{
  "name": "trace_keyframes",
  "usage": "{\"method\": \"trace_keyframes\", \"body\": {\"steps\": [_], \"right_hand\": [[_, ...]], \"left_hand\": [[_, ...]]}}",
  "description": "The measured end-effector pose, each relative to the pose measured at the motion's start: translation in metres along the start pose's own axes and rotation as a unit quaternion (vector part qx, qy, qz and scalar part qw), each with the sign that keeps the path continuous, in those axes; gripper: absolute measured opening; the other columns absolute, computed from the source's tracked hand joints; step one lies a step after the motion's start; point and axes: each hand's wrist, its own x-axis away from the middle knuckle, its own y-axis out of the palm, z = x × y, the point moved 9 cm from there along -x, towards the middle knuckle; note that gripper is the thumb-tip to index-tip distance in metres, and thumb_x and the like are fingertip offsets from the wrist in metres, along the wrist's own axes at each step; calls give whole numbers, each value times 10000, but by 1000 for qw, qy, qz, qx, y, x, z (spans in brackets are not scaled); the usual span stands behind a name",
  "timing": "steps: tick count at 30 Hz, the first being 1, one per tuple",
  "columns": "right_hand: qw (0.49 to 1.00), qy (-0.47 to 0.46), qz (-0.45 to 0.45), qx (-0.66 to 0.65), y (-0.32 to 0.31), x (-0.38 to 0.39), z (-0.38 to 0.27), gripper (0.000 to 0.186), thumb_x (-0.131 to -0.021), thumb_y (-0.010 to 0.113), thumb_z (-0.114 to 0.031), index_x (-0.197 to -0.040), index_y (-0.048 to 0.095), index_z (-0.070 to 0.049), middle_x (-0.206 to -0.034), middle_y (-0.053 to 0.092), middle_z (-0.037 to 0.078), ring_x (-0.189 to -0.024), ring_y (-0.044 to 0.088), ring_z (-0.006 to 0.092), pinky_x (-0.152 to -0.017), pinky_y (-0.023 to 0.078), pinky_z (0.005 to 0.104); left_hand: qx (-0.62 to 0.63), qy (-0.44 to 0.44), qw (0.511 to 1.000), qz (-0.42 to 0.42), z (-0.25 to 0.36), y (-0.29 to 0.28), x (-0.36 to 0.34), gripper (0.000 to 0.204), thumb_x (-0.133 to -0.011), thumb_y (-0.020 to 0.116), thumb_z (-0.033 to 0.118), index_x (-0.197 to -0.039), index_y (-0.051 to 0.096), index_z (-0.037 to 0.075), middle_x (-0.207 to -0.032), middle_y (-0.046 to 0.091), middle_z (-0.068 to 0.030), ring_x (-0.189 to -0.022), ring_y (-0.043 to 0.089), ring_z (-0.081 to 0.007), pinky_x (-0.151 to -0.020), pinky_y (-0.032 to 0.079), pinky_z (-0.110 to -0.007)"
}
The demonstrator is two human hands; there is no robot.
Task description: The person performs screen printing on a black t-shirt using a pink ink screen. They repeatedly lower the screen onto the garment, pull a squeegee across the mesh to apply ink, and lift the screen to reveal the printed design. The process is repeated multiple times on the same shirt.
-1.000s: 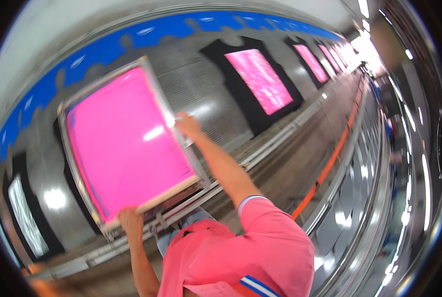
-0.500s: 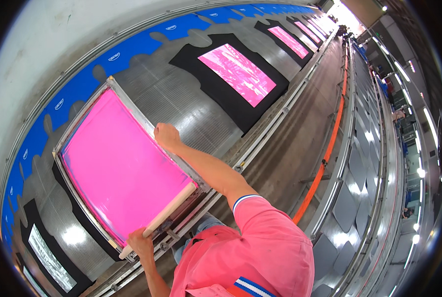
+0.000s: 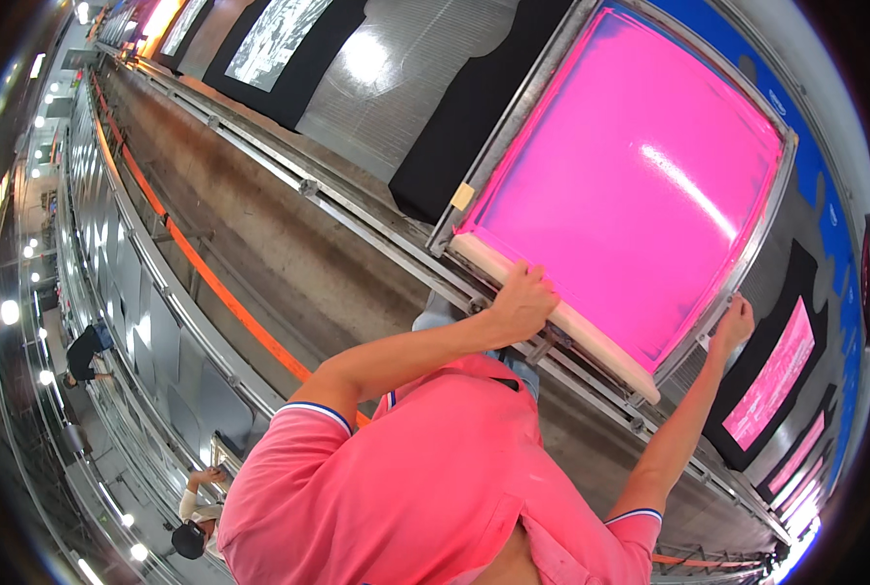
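Black shirts [image 3: 459, 127] lie flat along the long table [image 3: 376, 107], some printed pink [image 3: 771, 375] or white [image 3: 274, 34]. Metal rails [image 3: 347, 210] and an orange strip [image 3: 211, 283] run alongside. Two other people [image 3: 86, 353] stand far left.

Bright overhead lamps, glare on pink screen [image 3: 639, 175], fisheye-warped edges.

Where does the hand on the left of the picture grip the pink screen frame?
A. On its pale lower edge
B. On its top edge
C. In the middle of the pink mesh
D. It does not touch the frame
A: the left hand closes its fingers over the pale lower edge of the pink screen frame, below the mesh.
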Motion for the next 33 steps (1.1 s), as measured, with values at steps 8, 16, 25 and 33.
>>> {"method": "trace_keyframes", "body": {"steps": [8, 16, 25, 33], "right_hand": [[1000, -22, -18, -10, 66, 15, -5, 278, -917, 649, -222, -986, 757, 25, -862, 742, 111, -781, 654, 187, -737, 497, 347], [996, 29, -1, -87, 102, 43, -20, 269, -894, 658, -215, -888, 723, 45, -748, 681, 129, -689, 597, 213, -684, 463, 386], [996, 53, -22, -63, 114, 50, -31, 287, -925, 636, -234, -938, 715, 42, -800, 674, 116, -745, 597, 219, -703, 456, 392], [1000, 5, -13, -1, 136, 39, -1, 333, -927, 564, -298, -1013, 744, -32, -978, 731, 187, -919, 692, 360, -820, 513, 457]], "left_hand": [[-63, -71, 992, -82, -38, 1, -13, 140, -707, 661, 104, -827, 733, 116, -926, 731, -62, -1007, 637, -247, -925, 395, -471], [-75, -47, 994, -60, -74, -18, -5, 185, -670, 671, 64, -834, 747, 100, -899, 721, -63, -1058, 625, -269, -1060, 329, -596], [-84, -74, 989, -93, -84, -14, -5, 188, -681, 660, 72, -848, 740, 107, -887, 710, -59, -1086, 617, -270, -1086, 281, -665], [-143, -30, 982, -118, -81, 1, -13, 212, -692, 694, 134, -900, 733, 160, -973, 715, -13, -1130, 624, -225, -1107, 285, -624]]}}
